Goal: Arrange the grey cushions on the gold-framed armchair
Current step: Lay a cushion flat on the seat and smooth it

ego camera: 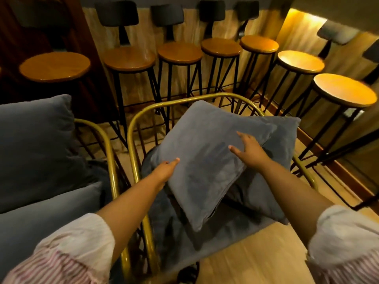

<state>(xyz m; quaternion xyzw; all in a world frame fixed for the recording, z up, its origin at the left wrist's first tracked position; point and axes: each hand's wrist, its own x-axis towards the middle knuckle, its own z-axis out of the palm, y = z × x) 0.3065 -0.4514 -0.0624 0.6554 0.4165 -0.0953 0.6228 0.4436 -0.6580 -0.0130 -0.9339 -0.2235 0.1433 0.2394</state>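
Note:
A gold-framed armchair (141, 117) stands in the middle of the view, with a grey seat pad (242, 228) on it. A large grey cushion (205, 160) lies tilted across the chair, its far corner against the backrest. My left hand (166, 171) grips its left edge, fingers hidden beneath it. My right hand (249, 147) lies flat on top of it, fingers spread. A second grey cushion (287, 136) sits behind it at the right, partly covered.
Another gold-framed armchair (96, 130) with grey cushions (34, 140) stands close on the left. Several bar stools (131, 58) with wooden seats and black legs line the wall behind and to the right. Pale wood floor (256, 255) shows at the front.

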